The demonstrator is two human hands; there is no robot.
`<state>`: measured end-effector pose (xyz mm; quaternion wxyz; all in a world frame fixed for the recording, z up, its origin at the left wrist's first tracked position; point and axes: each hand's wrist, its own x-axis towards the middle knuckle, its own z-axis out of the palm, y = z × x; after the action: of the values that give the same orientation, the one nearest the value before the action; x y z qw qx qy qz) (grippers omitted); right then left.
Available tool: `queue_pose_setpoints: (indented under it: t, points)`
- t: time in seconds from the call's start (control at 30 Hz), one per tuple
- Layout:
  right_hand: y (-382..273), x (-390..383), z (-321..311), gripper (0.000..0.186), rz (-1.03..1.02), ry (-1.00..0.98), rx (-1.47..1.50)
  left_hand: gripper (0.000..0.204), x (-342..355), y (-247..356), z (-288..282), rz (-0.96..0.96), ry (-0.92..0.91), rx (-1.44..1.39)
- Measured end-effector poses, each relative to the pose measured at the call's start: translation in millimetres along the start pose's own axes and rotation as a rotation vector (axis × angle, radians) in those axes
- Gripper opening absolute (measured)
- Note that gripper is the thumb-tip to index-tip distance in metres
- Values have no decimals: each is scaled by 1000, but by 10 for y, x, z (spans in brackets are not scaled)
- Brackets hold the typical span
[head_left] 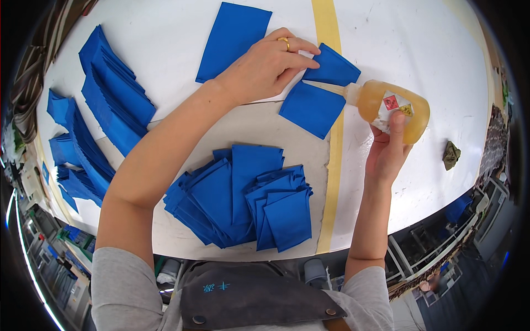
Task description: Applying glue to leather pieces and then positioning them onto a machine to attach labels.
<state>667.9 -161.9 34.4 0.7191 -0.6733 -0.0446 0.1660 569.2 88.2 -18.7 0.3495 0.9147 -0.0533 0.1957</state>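
Observation:
My left hand [276,66], wearing a gold ring, rests its slightly spread fingertips on the upper small blue fabric piece [334,69]. My right hand [386,149] grips a squeeze bottle [369,98] of amber liquid on its side. Its long pale nozzle points left, the tip at the seam between that piece and the lower small blue piece [312,110]. A larger blue rectangle [232,38] lies just above my left hand. A loose pile of folded blue pieces [237,198] sits nearer me, between my forearms.
Fanned stacks of blue fabric [110,88] lie along the left of the white table [414,176]. A yellow tape strip [331,209] crosses it. A small dark green lump [450,155] is at the right. Dark striped material [58,27] hangs over the far left edge.

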Motion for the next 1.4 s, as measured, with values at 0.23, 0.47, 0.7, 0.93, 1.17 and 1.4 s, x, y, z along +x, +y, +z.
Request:
queue_pose_setpoints:
  t: [0.23,0.47,0.7,0.93,1.17,1.4]
  points:
    - [24,-8,34,51,-1,32,-5,27,0,5,-9,-3,5,13]
    - [-10,-15,90,49,6,35,-4,23,13,34,-16,-9,0,25]
    - [39,9,115,51,2,41,1,24,8,-4,-1,-11,1,32]
    - [22,10,106,53,30,40,-4,23,5,5,6,-6,4,41]
    - [32,-60,101,57,80,41,-38,23,5,-11,14,-1,9,30]
    - [32,-129,41,57,130,-25,-62,23,10,-4,7,7,7,50]
